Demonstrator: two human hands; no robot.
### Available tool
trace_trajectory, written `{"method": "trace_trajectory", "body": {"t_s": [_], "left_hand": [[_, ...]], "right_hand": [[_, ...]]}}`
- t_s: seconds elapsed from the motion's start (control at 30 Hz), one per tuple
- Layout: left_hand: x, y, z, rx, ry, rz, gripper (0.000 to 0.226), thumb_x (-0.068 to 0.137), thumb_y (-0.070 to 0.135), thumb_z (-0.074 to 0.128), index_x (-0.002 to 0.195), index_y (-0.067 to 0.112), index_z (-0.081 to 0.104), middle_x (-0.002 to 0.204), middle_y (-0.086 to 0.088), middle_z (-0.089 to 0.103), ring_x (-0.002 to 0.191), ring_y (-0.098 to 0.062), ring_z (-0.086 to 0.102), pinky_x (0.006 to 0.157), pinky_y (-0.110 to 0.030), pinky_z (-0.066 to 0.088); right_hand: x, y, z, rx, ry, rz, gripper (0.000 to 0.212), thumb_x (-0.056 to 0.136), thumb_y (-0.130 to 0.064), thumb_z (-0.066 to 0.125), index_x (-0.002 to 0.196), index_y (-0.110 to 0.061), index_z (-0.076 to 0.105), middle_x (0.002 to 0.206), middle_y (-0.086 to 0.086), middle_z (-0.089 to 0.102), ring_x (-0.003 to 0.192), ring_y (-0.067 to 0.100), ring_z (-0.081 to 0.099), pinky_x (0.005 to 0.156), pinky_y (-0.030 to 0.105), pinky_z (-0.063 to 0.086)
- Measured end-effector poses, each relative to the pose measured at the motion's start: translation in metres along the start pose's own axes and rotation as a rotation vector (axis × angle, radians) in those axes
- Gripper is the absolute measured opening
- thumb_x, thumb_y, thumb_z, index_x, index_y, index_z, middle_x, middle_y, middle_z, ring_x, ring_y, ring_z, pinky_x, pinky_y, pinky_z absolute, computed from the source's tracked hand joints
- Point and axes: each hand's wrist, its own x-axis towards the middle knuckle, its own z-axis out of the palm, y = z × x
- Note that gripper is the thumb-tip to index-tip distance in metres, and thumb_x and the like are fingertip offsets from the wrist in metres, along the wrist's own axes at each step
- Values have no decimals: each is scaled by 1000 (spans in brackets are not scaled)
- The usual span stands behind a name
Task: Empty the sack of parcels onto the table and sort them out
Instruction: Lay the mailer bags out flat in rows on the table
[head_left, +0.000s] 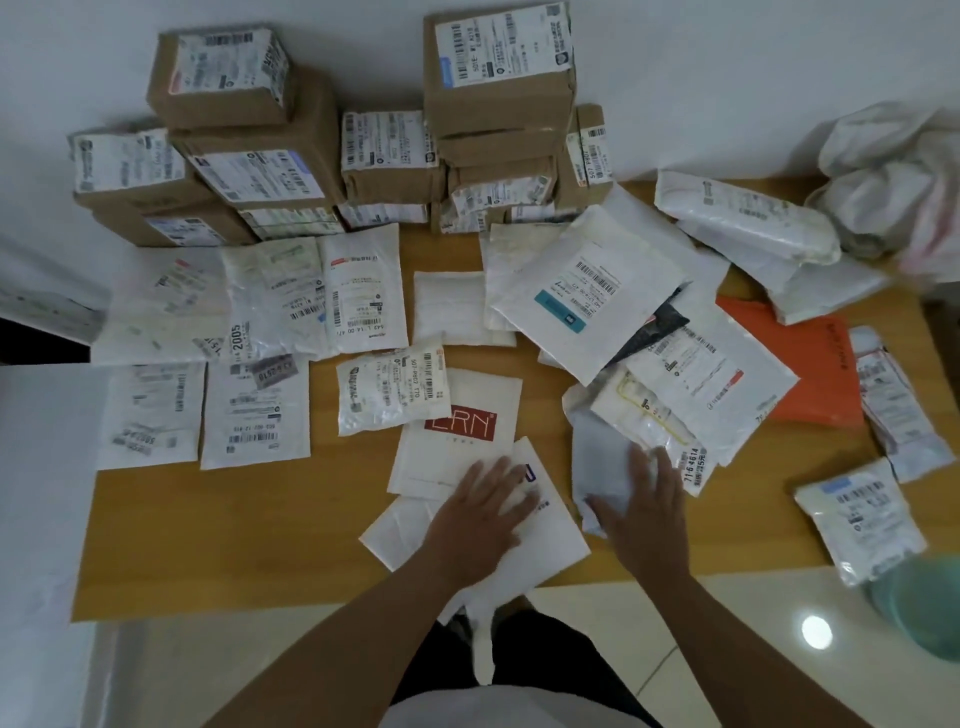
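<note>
The left hand (480, 512) lies flat with its fingers spread on a white envelope (540, 545) at the near edge of the wooden table (218, 540); it presses, it does not grip. Just beyond its fingertips is a white bag with a red logo (460, 423), and a small labelled pouch (392, 389) lies partly on that bag. The right hand (644, 506) also has its fingers straight and spread, and it rests on a crumpled white mailer (602, 462) just to the right of the left hand. Beyond the right hand is a loose heap of white mailers (587, 293), with an orange mailer (810, 374) further to its right. Far beyond the left hand, brown cardboard boxes (498, 78) are stacked against the wall, and flat white packets (254, 410) lie in rows to its left. The emptied white sack (893, 176) is at the far right corner, well apart from both hands.
</note>
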Motion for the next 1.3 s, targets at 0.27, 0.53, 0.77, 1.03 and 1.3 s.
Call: {"method": "trace_trajectory", "body": {"t_s": [0.27, 0.53, 0.77, 1.03, 1.3], "left_hand": [[-41, 1, -2, -66, 155, -153, 48, 86, 21, 49, 134, 23, 54, 143, -11, 48, 131, -33, 45, 102, -51, 42], [-108, -6, 3, -156, 15, -575, 64, 85, 58, 50, 123, 9, 63, 133, -16, 57, 124, -39, 51, 100, -49, 44], [-126, -16, -11, -124, -103, -638, 67, 57, 28, 77, 118, 7, 57, 116, -12, 61, 108, -36, 58, 84, -48, 54], [-133, -39, -44, -497, -176, -697, 43, 70, 22, 42, 99, 17, 73, 93, -1, 65, 86, -23, 61, 73, -31, 45], [-140, -81, -83, -1347, -93, -1238, 19, 72, 20, 57, 82, 6, 63, 87, -10, 61, 80, -24, 54, 73, -35, 42]], "right_hand": [[-29, -60, -3, -67, 164, -61, 66, 86, -29, 45, 147, -8, 32, 153, 19, 35, 142, 41, 29, 108, 59, 29], [-63, -92, 30, -154, -182, -315, 72, 89, -61, 39, 142, -13, 46, 154, 8, 39, 140, 33, 38, 106, 60, 36], [-62, -106, 28, -162, -184, -127, 78, 81, -52, 39, 135, 3, 51, 148, 20, 43, 139, 34, 29, 108, 64, 30], [-56, -133, 17, -42, -181, -416, 82, 69, -24, 77, 140, -1, 42, 153, 20, 35, 140, 37, 35, 106, 56, 38], [-50, -148, 2, 232, -256, -251, 86, 89, -36, 65, 155, -10, 15, 162, 11, 18, 149, 28, 17, 118, 48, 26]]}}
